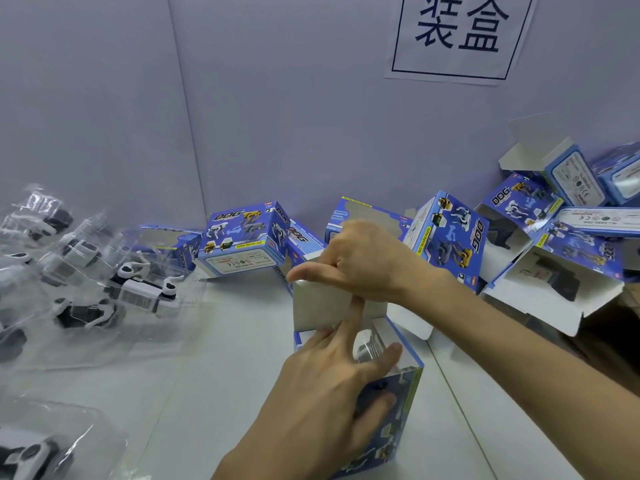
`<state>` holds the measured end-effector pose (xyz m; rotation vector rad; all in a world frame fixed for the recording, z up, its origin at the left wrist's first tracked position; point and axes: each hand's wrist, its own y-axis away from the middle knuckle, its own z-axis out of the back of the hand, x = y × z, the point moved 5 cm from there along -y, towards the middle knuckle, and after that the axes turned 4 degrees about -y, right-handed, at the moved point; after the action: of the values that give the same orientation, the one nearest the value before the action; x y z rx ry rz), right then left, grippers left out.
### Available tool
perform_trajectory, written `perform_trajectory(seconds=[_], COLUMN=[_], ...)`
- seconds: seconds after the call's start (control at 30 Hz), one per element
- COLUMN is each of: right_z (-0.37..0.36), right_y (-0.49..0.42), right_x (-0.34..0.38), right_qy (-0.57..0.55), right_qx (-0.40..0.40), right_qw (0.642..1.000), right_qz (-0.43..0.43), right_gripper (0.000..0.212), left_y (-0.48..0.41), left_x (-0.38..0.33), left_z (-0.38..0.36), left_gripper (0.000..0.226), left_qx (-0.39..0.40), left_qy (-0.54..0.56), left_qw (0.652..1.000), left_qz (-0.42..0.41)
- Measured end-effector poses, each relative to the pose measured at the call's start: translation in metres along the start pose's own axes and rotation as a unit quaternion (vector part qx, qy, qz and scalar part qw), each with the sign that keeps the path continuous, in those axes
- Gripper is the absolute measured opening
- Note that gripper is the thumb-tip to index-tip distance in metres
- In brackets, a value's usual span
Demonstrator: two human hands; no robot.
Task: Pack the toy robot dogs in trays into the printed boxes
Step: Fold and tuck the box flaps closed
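Where the printed box (398,414) is: upright on the bench (225,358), front and centre, top open, clear tray (370,344) showing inside.
Left hand (322,386): wrapped round the box's side, index finger straight up against the lid flap (318,306).
Right hand (367,261): fingers curled over the flap's top edge, thumb sticking out.
Dogs in trays (145,292): piled on the left.
Other boxes (242,237): along the back.

paper sign (460,36) on lilac wall (277,116); white table (239,344) below.
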<state>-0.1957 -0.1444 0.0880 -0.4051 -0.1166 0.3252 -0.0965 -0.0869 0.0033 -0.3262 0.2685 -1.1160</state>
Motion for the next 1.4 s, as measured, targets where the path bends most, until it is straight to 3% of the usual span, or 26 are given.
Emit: perform_trajectory(seconds=[0.13,0.23,0.33,0.4,0.5,0.6,0.73,0.83,1.0,1.13,1.23,1.4], right_z=[0.001,-0.005,-0.001,0.003,0.001,-0.006,-0.02,-0.027,-0.029,-0.032,-0.033,-0.032], right_y=[0.005,0.009,0.011,0.013,0.032,0.059,0.092,0.099,0.097,0.097,0.096,0.097], right_x=[0.005,0.008,0.01,0.003,0.008,0.019,0.028,0.035,0.027,0.03,0.031,0.031], right_qy=[0.095,0.118,0.083,-0.042,-0.212,-0.285,-0.299,-0.26,-0.282,-0.259,-0.249,-0.235], right_qx=[-0.15,-0.178,-0.138,-0.047,0.058,0.105,0.132,0.121,0.099,0.103,0.109,0.114], right_qw=[0.98,0.971,0.984,0.998,0.974,0.951,0.944,0.958,0.954,0.96,0.962,0.965], right_qz=[0.091,0.107,0.076,0.009,-0.053,-0.061,-0.042,-0.006,-0.031,-0.015,-0.012,-0.015], right_gripper=[0.07,0.063,0.068,0.065,0.026,0.033,0.043,0.044,0.044,0.044,0.045,0.044], left_y=[0.002,0.005,0.004,0.002,0.002,0.002,0.01,0.016,0.037,0.066,0.073,0.073], left_x=[0.0,-0.001,0.003,0.01,0.023,0.031,0.03,0.027,0.013,0.003,-0.002,-0.003], left_z=[-0.004,-0.006,-0.003,-0.003,-0.002,0.004,0.002,0.005,0.007,-0.001,-0.008,-0.011], left_gripper=[0.049,0.047,0.043,0.043,0.043,0.037,0.022,0.016,0.018,0.028,0.036,0.022], left_qx=[-0.017,-0.035,-0.048,-0.047,-0.045,-0.043,-0.047,-0.062,-0.196,-0.303,-0.324,-0.334], left_qy=[-0.035,-0.048,-0.027,0.003,0.037,0.058,0.053,0.048,-0.019,0.031,0.031,0.026], left_qw=[0.999,0.997,0.996,0.996,0.99,0.986,0.986,0.984,0.965,0.945,0.943,0.942], left_qz=[-0.026,-0.046,-0.065,-0.081,-0.129,-0.151,-0.151,-0.158,-0.172,-0.121,-0.069,-0.025])
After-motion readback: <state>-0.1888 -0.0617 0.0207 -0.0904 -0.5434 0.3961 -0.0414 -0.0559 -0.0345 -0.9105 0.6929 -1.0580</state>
